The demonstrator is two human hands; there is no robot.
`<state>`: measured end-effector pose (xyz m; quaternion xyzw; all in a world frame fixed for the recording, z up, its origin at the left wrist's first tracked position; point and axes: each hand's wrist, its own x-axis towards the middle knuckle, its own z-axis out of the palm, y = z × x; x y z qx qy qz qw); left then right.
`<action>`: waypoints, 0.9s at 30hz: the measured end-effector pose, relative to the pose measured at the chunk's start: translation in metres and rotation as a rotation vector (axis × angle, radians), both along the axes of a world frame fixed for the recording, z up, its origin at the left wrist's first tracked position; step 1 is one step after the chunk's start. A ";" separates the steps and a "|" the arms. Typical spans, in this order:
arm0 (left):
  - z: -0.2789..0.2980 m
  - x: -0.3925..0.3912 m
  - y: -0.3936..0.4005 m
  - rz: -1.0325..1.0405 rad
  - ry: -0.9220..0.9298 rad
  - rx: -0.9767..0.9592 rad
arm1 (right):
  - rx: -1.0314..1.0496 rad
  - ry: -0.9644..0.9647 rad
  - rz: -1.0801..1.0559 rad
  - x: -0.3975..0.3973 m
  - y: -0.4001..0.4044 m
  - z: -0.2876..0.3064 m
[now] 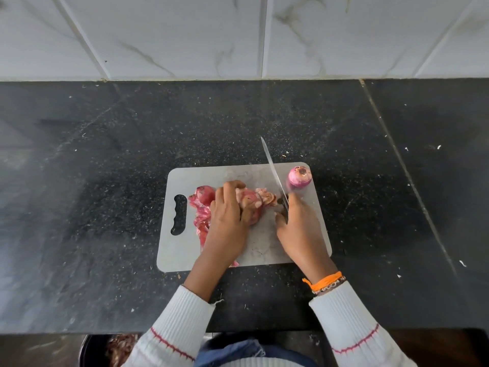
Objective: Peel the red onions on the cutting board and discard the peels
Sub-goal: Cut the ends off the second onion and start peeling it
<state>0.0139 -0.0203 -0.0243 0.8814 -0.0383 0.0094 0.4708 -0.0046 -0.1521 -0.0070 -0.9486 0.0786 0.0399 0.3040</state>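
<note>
Left hand (229, 207) fingers curled round onion (252, 205), right hand (296, 223) fingers gripping knife (272, 173)

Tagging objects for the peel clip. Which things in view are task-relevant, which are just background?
In the job: left hand gripping the onion being peeled; right hand holding the knife; whole red onion; loose peels; cutting board.

Just there: black countertop; marble wall tiles; orange wristband.

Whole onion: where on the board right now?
Head view: the whole onion sits at the cutting board's far right corner, just right of the knife blade, untouched by either hand.
</note>
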 end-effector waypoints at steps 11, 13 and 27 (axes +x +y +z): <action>0.000 -0.002 0.002 -0.097 -0.047 0.074 | 0.092 -0.189 0.119 0.012 0.002 -0.009; -0.003 -0.002 0.002 -0.102 -0.085 0.113 | 0.063 -0.202 0.126 0.014 0.000 -0.010; 0.002 0.008 0.000 -0.008 -0.057 0.285 | -0.023 -0.254 0.145 0.025 0.006 -0.013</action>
